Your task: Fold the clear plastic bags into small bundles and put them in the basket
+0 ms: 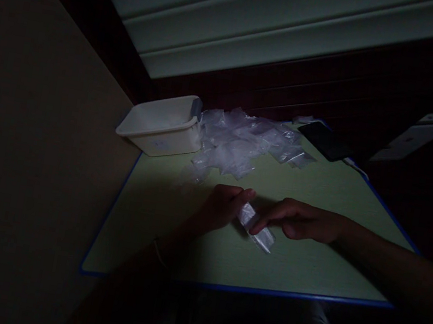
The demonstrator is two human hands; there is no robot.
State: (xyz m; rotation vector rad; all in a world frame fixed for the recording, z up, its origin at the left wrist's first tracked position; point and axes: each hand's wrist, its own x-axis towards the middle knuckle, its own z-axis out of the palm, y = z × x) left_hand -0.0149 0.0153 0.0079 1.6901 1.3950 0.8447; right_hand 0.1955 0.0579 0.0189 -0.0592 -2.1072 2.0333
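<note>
Between my hands, above the near part of the table, is a narrow folded clear plastic bag [264, 239]. Its upper left end is pinched by my left hand [223, 205], thumb on top and fingers curled. My right hand [302, 219] comes in from the right with its index finger stretched out, the tip touching the bag's middle. The other right-hand fingers are loosely bent, and nothing is gripped in them. Beyond my hands lies a loose heap of clear plastic bags [236, 140]. The dim light hides whether anything is inside the folded bag.
A white plastic bin [174, 141] stands at the table's back left corner. A dark phone [324, 140] with a white cable [357, 167] lies at the back right. The light green table [155, 229] has a blue edge. A wall rises on the left.
</note>
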